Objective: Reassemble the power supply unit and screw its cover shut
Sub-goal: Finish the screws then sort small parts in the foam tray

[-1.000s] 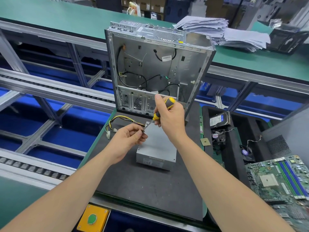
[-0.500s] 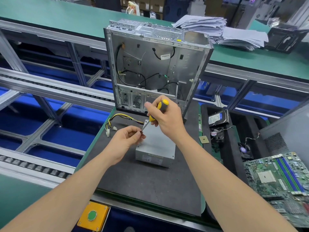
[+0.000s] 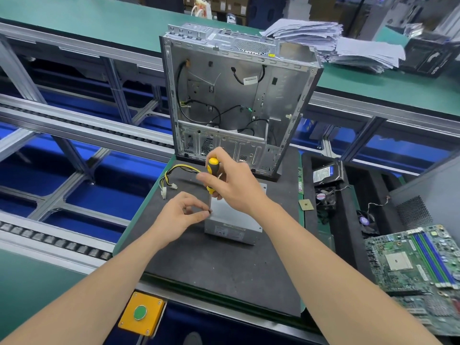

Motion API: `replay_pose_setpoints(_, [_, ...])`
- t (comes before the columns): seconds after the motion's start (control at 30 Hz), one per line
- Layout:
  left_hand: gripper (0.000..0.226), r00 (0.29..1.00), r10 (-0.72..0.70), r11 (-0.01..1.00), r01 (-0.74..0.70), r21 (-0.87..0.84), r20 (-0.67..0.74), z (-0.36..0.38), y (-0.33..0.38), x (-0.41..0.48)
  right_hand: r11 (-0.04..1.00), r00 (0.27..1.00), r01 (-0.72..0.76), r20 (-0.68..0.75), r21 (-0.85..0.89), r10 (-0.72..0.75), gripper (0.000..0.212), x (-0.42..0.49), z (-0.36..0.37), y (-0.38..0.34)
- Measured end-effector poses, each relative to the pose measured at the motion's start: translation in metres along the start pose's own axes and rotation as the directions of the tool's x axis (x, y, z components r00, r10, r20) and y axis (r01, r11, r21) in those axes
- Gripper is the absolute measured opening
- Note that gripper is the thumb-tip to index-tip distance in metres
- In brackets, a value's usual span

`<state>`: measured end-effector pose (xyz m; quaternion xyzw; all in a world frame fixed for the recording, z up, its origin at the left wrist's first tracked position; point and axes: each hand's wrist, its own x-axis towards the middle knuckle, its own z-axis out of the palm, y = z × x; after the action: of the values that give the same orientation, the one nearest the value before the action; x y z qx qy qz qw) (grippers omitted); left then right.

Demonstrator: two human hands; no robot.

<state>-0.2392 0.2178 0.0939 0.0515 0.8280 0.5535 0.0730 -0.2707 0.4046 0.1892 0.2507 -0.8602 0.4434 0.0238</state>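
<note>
A grey metal power supply unit lies flat on the black mat, its yellow and black cable bundle trailing to the left. My right hand grips a yellow and black screwdriver, held nearly upright with its tip at the unit's near left top corner. My left hand pinches a small dark screw at that tip, thumb and forefinger together beside the unit's left edge.
An open, empty computer case stands upright behind the unit. Right of the mat lie a hard drive, a fan, a CPU chip and a motherboard. A yellow box with a green button sits at the front edge.
My right hand has swung the screwdriver from a slant to nearly upright, its tip now at the unit's left corner. My left hand followed, still pinching at the tip.
</note>
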Motion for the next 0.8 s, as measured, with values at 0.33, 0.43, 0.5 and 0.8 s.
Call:
replay_pose_setpoints(0.33, [0.018, 0.998, 0.037, 0.999, -0.037, 0.002, -0.049, 0.001, -0.008, 0.000, 0.998, 0.999, 0.042, 0.035, -0.050, -0.040, 0.026, -0.004, 0.000, 0.000])
replay_pose_setpoints(0.43, [0.022, 0.997, 0.062, 0.998, -0.061, 0.030, -0.036, -0.002, -0.011, 0.002, 0.997, 0.998, 0.039, 0.045, -0.063, -0.037, 0.027, -0.004, 0.000, 0.002])
replay_pose_setpoints(0.5, [0.027, 0.997, 0.074, 0.996, -0.072, 0.050, -0.023, -0.003, -0.012, 0.003, 0.997, 0.998, 0.042, 0.059, -0.069, -0.038, 0.027, -0.004, 0.000, 0.002])
replay_pose_setpoints(0.8, [0.018, 0.988, 0.152, 0.987, -0.154, 0.047, 0.036, -0.003, -0.004, 0.006, 0.982, 0.999, -0.033, 0.009, -0.185, 0.035, 0.055, 0.003, -0.001, -0.009])
